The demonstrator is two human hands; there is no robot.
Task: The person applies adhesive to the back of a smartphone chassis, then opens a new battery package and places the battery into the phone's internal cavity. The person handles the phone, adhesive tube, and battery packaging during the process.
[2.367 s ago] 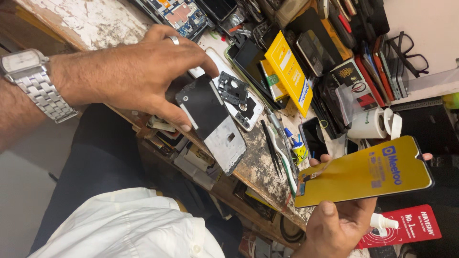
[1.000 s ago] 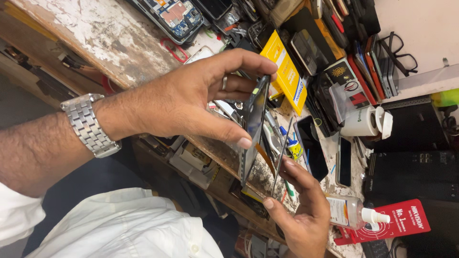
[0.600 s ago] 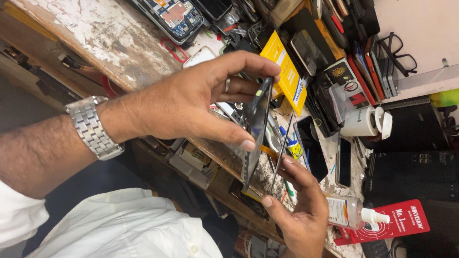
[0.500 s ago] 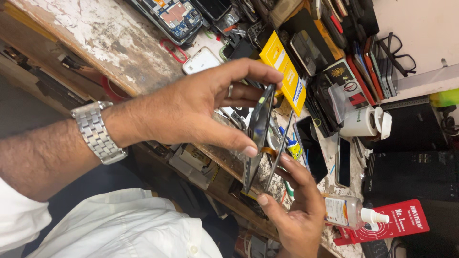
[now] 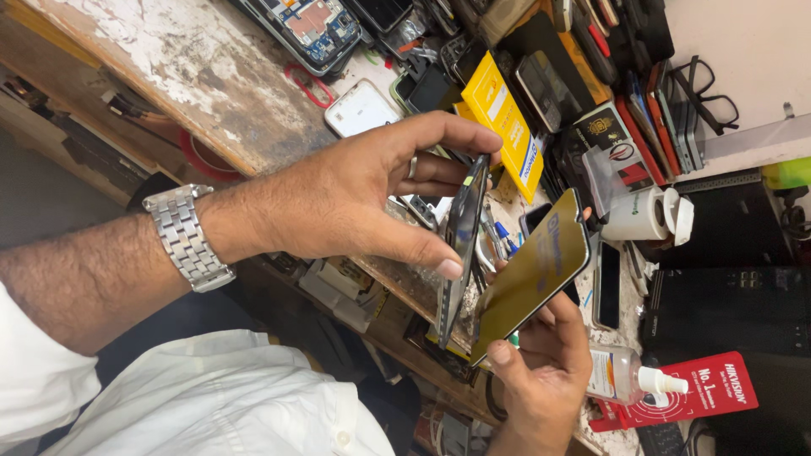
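Swung apart since half a second ago, the yellow-filmed replacement screen panel [image 5: 532,274] now faces the camera beside the dark phone frame [image 5: 460,245].

Left hand [image 5: 355,198] pinches the frame edge-on above the cluttered wooden workbench [image 5: 194,76]; right hand [image 5: 545,371] grips the panel's lower end. Just beside it, a clear pump bottle [image 5: 621,376] lies on its side, contents unclear.

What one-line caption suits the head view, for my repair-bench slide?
Left hand holds a phone frame edge-on beside a yellow-filmed screen panel in the right hand, over a cluttered workbench.
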